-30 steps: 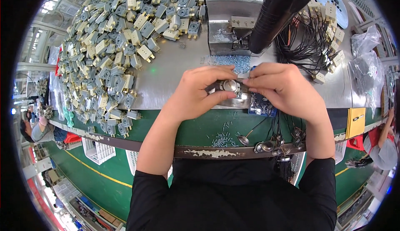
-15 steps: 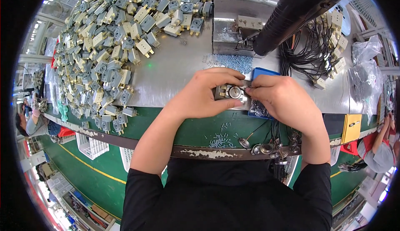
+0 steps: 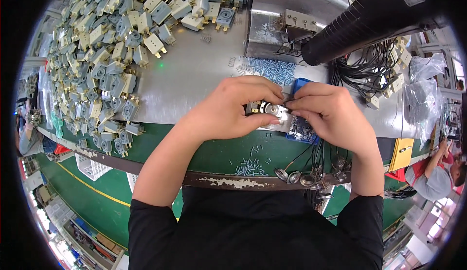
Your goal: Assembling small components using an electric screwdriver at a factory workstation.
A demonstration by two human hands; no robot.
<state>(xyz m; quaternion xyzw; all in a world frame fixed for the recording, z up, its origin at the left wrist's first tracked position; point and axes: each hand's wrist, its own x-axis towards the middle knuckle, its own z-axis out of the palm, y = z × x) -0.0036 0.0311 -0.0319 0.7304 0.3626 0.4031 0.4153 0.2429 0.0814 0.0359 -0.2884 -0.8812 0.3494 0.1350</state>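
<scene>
My left hand (image 3: 236, 107) is closed around a small housing with brass terminals, its thumb along the near side and its fingers along the far side. A round metal cap (image 3: 274, 110) shows on top of the housing, between thumb and fingers. My right hand (image 3: 323, 107) pinches at the right end of the same housing; what lies between its fingertips is too small and covered to make out. Beneath the right hand a blue tray (image 3: 297, 86) of small metal parts is partly hidden. Blue-silver screws (image 3: 275, 70) are spread just beyond my hands, with several springs (image 3: 244, 69) beside them.
A large heap of grey and cream housings (image 3: 114, 51) fills the left. A metal fixture (image 3: 267, 36) and thick black cylinder (image 3: 340, 31) stand behind. Black cables (image 3: 357, 73) lie right. Loose screws (image 3: 249, 168) and wired metal discs (image 3: 307, 180) are near the front edge.
The whole view has shifted and tilted a little, so the heap sits farther left. Both hands stay at the housing, with only a slight shift of the right fingertips.
</scene>
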